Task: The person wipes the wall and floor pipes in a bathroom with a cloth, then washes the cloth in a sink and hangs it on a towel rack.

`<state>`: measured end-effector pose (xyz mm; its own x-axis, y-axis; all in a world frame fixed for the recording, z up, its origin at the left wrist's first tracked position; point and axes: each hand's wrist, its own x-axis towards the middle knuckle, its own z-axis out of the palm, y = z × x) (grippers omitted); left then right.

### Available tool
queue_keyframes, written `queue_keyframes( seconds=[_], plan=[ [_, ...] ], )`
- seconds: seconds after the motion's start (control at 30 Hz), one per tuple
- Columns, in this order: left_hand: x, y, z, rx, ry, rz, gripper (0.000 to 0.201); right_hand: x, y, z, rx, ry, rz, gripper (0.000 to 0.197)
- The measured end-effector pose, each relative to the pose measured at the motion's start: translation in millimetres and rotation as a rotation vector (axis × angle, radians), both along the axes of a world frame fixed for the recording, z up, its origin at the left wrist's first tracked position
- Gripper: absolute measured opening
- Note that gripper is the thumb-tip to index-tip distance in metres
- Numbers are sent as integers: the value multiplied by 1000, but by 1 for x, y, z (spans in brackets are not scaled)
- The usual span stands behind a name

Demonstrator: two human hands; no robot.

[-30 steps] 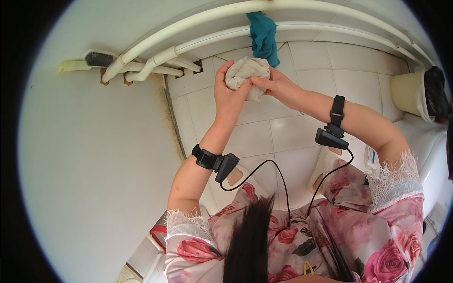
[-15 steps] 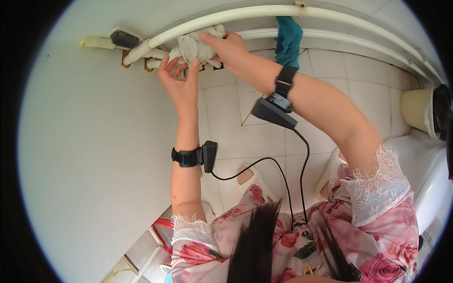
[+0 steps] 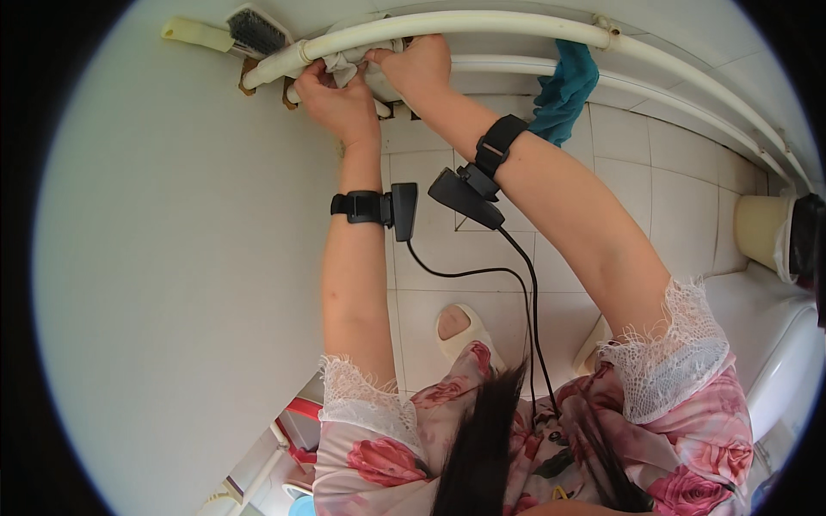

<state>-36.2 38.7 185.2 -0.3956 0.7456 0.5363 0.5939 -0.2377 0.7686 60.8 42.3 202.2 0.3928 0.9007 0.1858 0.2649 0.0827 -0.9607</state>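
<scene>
Off-white cloth at the pipes, upper left of frame, both hands on it

Bottom edge: dark hair [image 3: 482, 447] hangs over a pink floral garment [image 3: 387, 460] with white lace sleeve ends. Pale slipper [image 3: 465, 331] on one foot, lower middle, on the tiled floor [image 3: 469, 245]. Red item [image 3: 305, 411] partly visible, lower left

Both forearms run up the frame. Black strapped device [image 3: 403, 212] on the left wrist, a second black device [image 3: 465, 196] on the right; black cables drop from both toward the garment

Right edge: rounded white fixture [image 3: 792, 361], then a cream bin [image 3: 761, 228] above it with a black bag at its mouth

Left hand [image 3: 344, 107]: upper left, fingers bent, grasping a bunch of the off-white cloth [image 3: 342, 70] between thumb and fingertips. Right hand [image 3: 422, 69]: just right of it, thumb against the cloth, other fingers partly hidden behind the upper pipe; cannot tell how firmly they grip

Cloth sits between the hands at the left end of the pipes. Upper white pipe [image 3: 516, 26] arcs across the top, lower white pipe [image 3: 508, 64] beneath it. Teal cloth [image 3: 564, 90] hangs over the lower one, upper right of centre. Brush [image 3: 258, 30], dark bristles, pale handle, top left near the pipe end
</scene>
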Motion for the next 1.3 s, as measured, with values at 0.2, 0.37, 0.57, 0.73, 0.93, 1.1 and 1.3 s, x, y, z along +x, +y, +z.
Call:
queue_keyframes(
  seconds=[0.2, 0.37, 0.57, 0.73, 0.93, 1.1, 1.3],
  plan=[
    [7, -41, 1, 84, 22, -92, 38, 17, -1, 5, 18, -60, 21, 36],
    [-5, -13, 2, 183, 357, -252, 26, 0, 2, 15, -155, -53, 114, 36],
    [-3, -17, 2, 53, 91, -255, 39, 8, -2, -6, 31, 107, 138, 33],
    [33, -5, 25, -176, -18, 29, 52, 30, -5, -11, 173, 441, 223, 37],
    [20, -19, 1, 2, -57, -44, 51, 69, -64, -4, 104, -63, 351, 20],
    [20, -55, -5, 21, -57, -242, 43, 153, -106, 14, 185, -647, 426, 28],
    [57, -90, -3, -118, -127, -525, 33, 210, -110, 4, 311, -1525, 243, 51]
  ],
)
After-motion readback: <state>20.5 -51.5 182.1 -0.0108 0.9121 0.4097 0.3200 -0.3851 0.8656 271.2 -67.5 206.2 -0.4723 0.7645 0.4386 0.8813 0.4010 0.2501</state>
